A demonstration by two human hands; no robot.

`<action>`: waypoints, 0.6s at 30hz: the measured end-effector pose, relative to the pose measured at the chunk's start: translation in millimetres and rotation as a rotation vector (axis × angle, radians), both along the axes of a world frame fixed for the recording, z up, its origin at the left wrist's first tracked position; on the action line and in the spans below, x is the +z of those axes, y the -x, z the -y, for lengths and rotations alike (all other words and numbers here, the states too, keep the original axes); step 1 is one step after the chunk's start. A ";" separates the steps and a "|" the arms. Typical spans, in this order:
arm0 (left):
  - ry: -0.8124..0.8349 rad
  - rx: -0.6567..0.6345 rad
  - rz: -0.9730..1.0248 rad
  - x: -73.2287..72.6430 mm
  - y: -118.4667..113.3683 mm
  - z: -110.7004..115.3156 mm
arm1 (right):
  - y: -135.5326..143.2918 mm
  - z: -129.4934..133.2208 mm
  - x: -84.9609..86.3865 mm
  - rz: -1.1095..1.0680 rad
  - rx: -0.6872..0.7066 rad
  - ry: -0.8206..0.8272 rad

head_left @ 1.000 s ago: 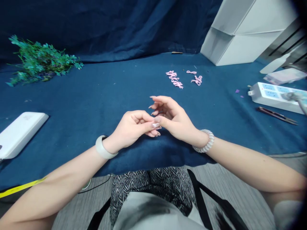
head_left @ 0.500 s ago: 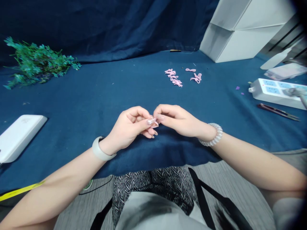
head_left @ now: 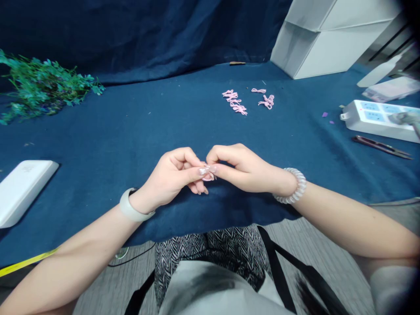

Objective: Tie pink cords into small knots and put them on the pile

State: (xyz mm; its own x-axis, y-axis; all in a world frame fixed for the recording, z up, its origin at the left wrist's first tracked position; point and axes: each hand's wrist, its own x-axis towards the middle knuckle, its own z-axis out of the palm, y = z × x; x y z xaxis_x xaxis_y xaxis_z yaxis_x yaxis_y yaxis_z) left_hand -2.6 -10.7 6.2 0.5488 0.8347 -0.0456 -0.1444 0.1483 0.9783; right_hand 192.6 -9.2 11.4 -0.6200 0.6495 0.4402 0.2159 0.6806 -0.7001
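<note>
My left hand [head_left: 173,176] and my right hand [head_left: 244,169] meet fingertip to fingertip above the table's front part. Between them is a small loop of pink cord [head_left: 208,176], mostly covered by the fingers. Thumb and forefinger of the left hand pinch it, and the right thumb and forefinger close on it from the other side. Farther back lie several pink cord knots [head_left: 235,102] in a slanting row. To their right rest a pink cord bundle [head_left: 267,102] and a single small pink cord piece [head_left: 258,90].
A white power strip [head_left: 367,119] and dark thread snips [head_left: 382,147] lie on the right, behind them a white bottle [head_left: 379,73]. White boxes [head_left: 331,54] stand at the back right. Leafy plants [head_left: 49,83] and a white power bank [head_left: 28,186] are on the left.
The fingertips have drawn closer together over the pink cord, covering more of it. The right thumb now reaches the left thumb. The view has shifted slightly.
</note>
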 end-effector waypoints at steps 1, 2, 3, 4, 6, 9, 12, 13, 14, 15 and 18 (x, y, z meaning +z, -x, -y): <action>0.004 0.004 0.007 -0.2 -0.2 -0.2 | 0.3 0.4 -0.2 -0.010 -0.013 0.001; 0.007 0.010 0.014 -0.4 -0.4 -0.4 | 0.5 0.7 -0.5 -0.025 -0.029 0.005; 0.011 0.019 0.023 -0.7 -0.6 -0.5 | 0.7 1.0 -0.9 -0.041 -0.045 0.010; 0.014 0.028 0.031 -1.0 -0.9 -0.7 | 0.9 1.1 -1.3 -0.055 -0.063 0.013; 0.021 0.040 0.047 -1.4 -1.3 -0.8 | 1.3 1.0 -1.9 -0.073 -0.093 0.007; 0.030 0.045 0.063 -1.3 -2.2 0.0 | 1.8 0.5 -2.3 -0.084 -0.116 -0.017; 0.037 0.070 0.064 -0.3 -3.4 1.6 | 2.1 0.0 -2.4 -0.100 -0.125 -0.017; 0.037 0.080 0.063 -0.1 -3.8 2.1 | 2.2 -0.1 -2.5 -0.107 -0.127 -0.003; 0.034 0.088 0.063 0.1 -4.1 2.4 | 2.4 -0.1 -2.6 -0.116 -0.127 0.019; 0.026 0.094 0.065 0.0 -4.3 2.7 | 2.7 -0.2 -2.7 -0.128 -0.124 0.051; -0.013 0.108 0.073 -1.2 -4.4 2.4 | 4.2 -0.6 -2.8 -0.196 -0.093 0.205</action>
State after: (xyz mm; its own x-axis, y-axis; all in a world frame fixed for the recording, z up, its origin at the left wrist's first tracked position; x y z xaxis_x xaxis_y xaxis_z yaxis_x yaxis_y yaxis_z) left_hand 1.8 -13.1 5.0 0.4571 0.8894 0.0027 -0.2297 0.1151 0.9664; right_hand 188.4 -8.7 8.6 -0.4697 0.7871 0.4000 0.1174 0.5047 -0.8553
